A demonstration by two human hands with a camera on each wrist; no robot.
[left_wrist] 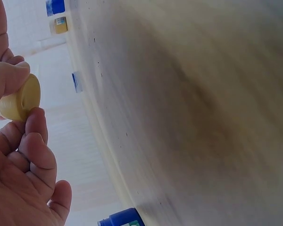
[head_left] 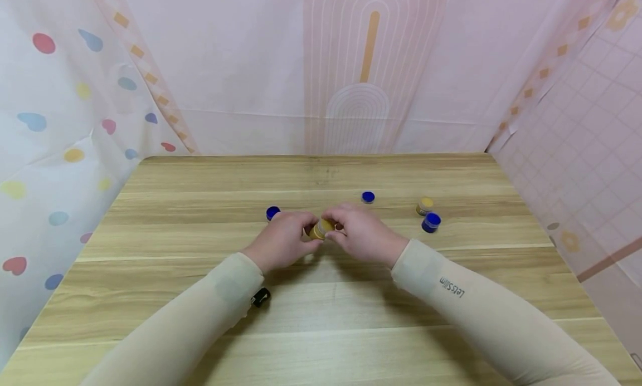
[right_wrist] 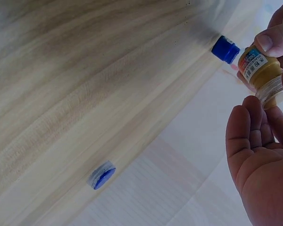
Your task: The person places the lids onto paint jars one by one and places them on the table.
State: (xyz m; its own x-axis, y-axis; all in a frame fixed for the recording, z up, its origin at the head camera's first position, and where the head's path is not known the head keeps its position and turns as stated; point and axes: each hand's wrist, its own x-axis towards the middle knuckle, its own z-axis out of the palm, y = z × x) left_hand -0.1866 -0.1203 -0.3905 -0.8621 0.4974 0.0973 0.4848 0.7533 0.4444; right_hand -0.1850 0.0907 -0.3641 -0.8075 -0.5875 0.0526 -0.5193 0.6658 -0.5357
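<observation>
A blue-capped jar [head_left: 272, 213] stands on the wooden counter [head_left: 200, 319] just beyond the left hand [head_left: 281, 241]. That hand's fingers [left_wrist: 35, 127] are curled, and with the thumb they pinch a yellow cap [left_wrist: 21, 99], as the left wrist view shows. The cap sits on the end of a small yellow jar [head_left: 321, 229], which is held up off the counter between the two hands, near the middle. The right hand [head_left: 363, 234] holds the jar's labelled body [right_wrist: 260, 70]; in the right wrist view the thumb and curled fingers [right_wrist: 240, 136] close loosely around it. Beyond the right hand lies a loose blue cap [head_left: 368, 196]. Further right, well apart from the hands, stand another yellow-capped jar [head_left: 424, 205] and a second blue jar [head_left: 431, 222], just beside each other.
</observation>
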